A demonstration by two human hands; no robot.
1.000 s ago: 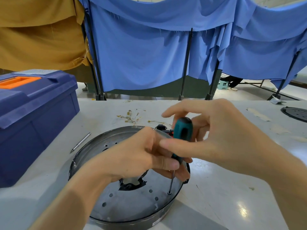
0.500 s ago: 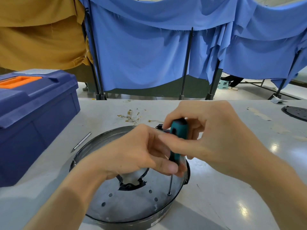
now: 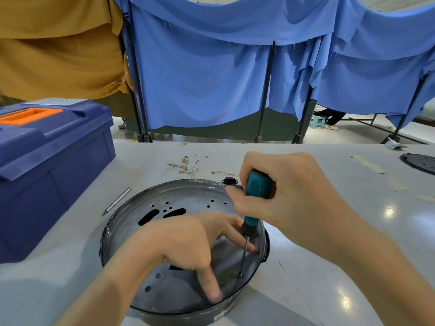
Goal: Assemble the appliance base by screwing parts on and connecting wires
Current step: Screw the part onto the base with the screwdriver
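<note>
Fingers of the right hand are curled tight round the teal handle of a screwdriver. Its tip stands on a dark screw in the floor of the appliance base. The left hand lies inside the base, its fingers straight and spread, pressing the metal floor just beside the shaft and holding nothing. The round base rests on the worktop directly before the person.

The job looks far from finished. One screw is in hand, several holes in the floor stand empty, and the small wires with brass ends lie loose beyond the far rim, unconnected. A black connector sits at that rim. A blue toolbox stands to the left, with a thin metal rod between it and the base.
</note>
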